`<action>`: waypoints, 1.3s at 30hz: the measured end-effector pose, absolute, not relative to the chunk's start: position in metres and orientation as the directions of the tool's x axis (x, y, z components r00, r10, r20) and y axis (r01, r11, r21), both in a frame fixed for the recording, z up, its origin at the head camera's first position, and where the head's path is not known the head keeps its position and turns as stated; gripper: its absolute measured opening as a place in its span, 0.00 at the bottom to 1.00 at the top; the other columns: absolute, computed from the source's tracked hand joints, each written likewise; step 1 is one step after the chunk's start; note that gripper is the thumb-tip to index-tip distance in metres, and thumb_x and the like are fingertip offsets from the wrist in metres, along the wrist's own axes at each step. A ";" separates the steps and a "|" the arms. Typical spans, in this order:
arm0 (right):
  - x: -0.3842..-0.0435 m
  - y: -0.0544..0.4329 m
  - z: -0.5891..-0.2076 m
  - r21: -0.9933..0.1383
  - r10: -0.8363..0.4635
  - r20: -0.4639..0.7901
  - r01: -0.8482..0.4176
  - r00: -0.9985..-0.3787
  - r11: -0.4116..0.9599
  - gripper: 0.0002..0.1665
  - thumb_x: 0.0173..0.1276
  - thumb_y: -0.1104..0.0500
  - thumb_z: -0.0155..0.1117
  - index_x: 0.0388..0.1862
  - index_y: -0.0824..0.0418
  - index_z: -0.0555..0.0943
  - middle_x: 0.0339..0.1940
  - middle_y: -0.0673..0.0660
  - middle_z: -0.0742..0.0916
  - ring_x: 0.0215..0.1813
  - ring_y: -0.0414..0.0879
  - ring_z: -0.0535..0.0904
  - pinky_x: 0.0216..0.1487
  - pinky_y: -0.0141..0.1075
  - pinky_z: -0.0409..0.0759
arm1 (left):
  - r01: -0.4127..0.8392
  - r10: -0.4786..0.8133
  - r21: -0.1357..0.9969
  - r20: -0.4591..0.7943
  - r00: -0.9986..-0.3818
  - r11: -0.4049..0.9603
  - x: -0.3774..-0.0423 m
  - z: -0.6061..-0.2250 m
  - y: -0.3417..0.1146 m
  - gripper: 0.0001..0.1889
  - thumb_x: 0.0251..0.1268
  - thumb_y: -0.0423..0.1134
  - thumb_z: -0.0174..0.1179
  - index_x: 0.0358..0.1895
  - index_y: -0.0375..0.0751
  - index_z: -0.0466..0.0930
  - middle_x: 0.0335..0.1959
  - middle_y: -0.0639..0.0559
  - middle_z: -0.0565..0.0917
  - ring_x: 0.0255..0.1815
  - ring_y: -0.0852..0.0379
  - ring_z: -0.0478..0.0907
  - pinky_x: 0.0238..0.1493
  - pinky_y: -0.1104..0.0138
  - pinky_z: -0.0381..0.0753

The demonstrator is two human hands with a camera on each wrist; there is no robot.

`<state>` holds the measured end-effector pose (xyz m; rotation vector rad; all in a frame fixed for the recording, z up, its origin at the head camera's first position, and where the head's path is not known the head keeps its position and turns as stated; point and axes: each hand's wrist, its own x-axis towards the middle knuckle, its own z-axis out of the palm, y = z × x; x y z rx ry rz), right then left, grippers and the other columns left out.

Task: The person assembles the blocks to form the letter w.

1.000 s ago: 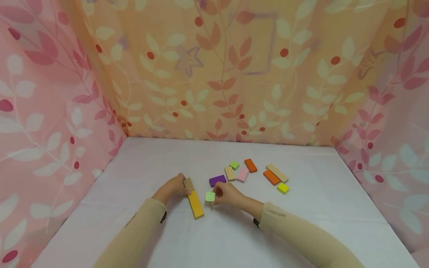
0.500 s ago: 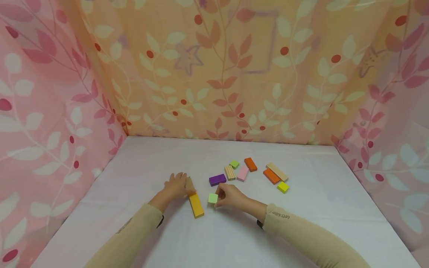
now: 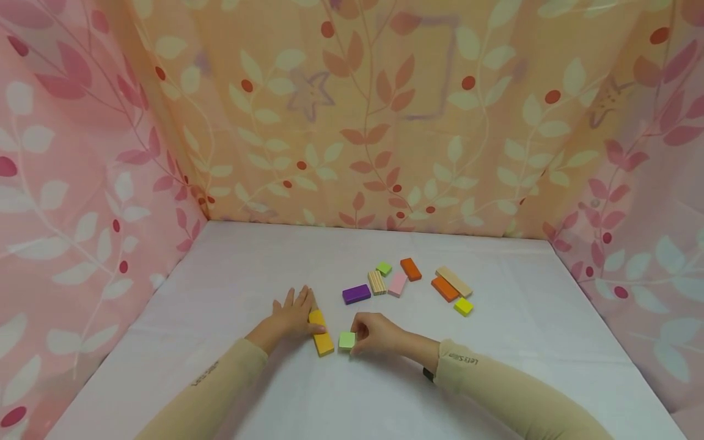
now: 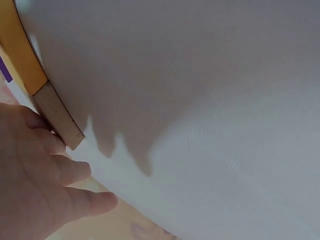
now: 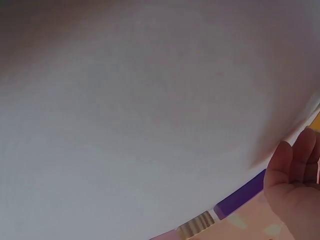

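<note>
In the head view, a yellow block (image 3: 324,345) and a brown wooden block (image 4: 57,112) lie end to end in one line. My left hand (image 3: 290,319) rests alongside them, its fingers spread and its thumb across the yellow block. In the left wrist view, the fingers lie beside the brown block, with the outer ones stretched past its end. My right hand (image 3: 379,333) pinches a light green block (image 3: 346,340) between thumb and fingers, just right of the yellow block. The right wrist view shows the curled fingers (image 5: 280,162), but the light green block is hidden there.
Beyond the right hand lie a purple block (image 3: 356,294), a striped block (image 3: 376,283), a pink block (image 3: 398,285), a green block (image 3: 384,268) and an orange block (image 3: 410,269). Farther right are another orange block (image 3: 444,289), a pale wooden block (image 3: 454,281) and a bright yellow block (image 3: 464,307).
My left hand has loosened from the brown block, spread its fingers and slid nearer along the line, thumb now on the yellow block. My right hand has drawn the light green block slightly nearer.
</note>
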<state>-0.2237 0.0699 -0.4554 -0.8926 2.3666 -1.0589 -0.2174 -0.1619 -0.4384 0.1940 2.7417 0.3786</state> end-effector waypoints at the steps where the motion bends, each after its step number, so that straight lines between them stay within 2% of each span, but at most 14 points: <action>1: -0.223 0.070 -0.456 -0.765 -0.693 -0.102 -0.389 -0.713 0.513 0.17 0.53 0.64 0.78 0.36 0.62 0.77 0.27 0.49 0.77 0.31 0.41 0.71 0.34 0.29 0.73 | 0.087 0.186 0.289 -0.335 -0.924 0.953 -0.218 -0.439 -0.162 0.50 0.64 0.58 0.60 0.75 0.27 0.46 0.77 0.33 0.46 0.75 0.30 0.39 0.66 0.31 0.41; 15: -0.223 0.064 -0.458 -0.691 -0.705 -0.125 -0.449 -0.698 0.567 0.18 0.51 0.60 0.80 0.34 0.60 0.78 0.27 0.48 0.76 0.33 0.40 0.69 0.35 0.31 0.71 | 0.097 0.203 0.307 -0.335 -0.920 0.947 -0.235 -0.446 -0.161 0.51 0.65 0.59 0.59 0.75 0.27 0.44 0.77 0.33 0.43 0.76 0.30 0.37 0.66 0.32 0.41; 20: -0.226 0.064 -0.457 -0.700 -0.677 -0.214 -0.373 -0.705 0.609 0.12 0.58 0.57 0.75 0.38 0.58 0.81 0.28 0.48 0.77 0.34 0.41 0.70 0.35 0.31 0.72 | 0.086 0.185 0.287 -0.338 -0.923 0.954 -0.236 -0.445 -0.158 0.50 0.65 0.59 0.59 0.76 0.28 0.45 0.78 0.35 0.44 0.76 0.30 0.37 0.66 0.32 0.41; 24: -0.230 0.062 -0.456 -0.744 -0.664 -0.250 -0.299 -0.704 0.597 0.05 0.64 0.59 0.70 0.36 0.58 0.83 0.26 0.48 0.79 0.32 0.41 0.71 0.34 0.31 0.71 | 0.078 0.161 0.249 -0.331 -0.930 0.965 -0.235 -0.443 -0.158 0.50 0.64 0.59 0.60 0.76 0.30 0.47 0.78 0.35 0.45 0.75 0.30 0.38 0.66 0.31 0.41; 33: -0.231 0.054 -0.455 -0.751 -0.615 -0.309 -0.210 -0.726 0.625 0.02 0.62 0.62 0.71 0.34 0.58 0.86 0.24 0.50 0.79 0.31 0.42 0.71 0.33 0.31 0.71 | 0.055 0.143 0.261 -0.332 -0.933 0.964 -0.235 -0.446 -0.160 0.50 0.62 0.58 0.62 0.75 0.28 0.48 0.77 0.34 0.47 0.74 0.27 0.42 0.65 0.31 0.45; 39: -0.233 0.053 -0.453 -0.753 -0.618 -0.314 -0.207 -0.721 0.625 0.02 0.62 0.62 0.71 0.34 0.57 0.86 0.24 0.50 0.80 0.31 0.42 0.72 0.33 0.32 0.71 | 0.043 0.131 0.256 -0.337 -0.932 0.966 -0.238 -0.447 -0.159 0.50 0.63 0.58 0.61 0.75 0.29 0.47 0.77 0.35 0.46 0.74 0.28 0.44 0.65 0.32 0.47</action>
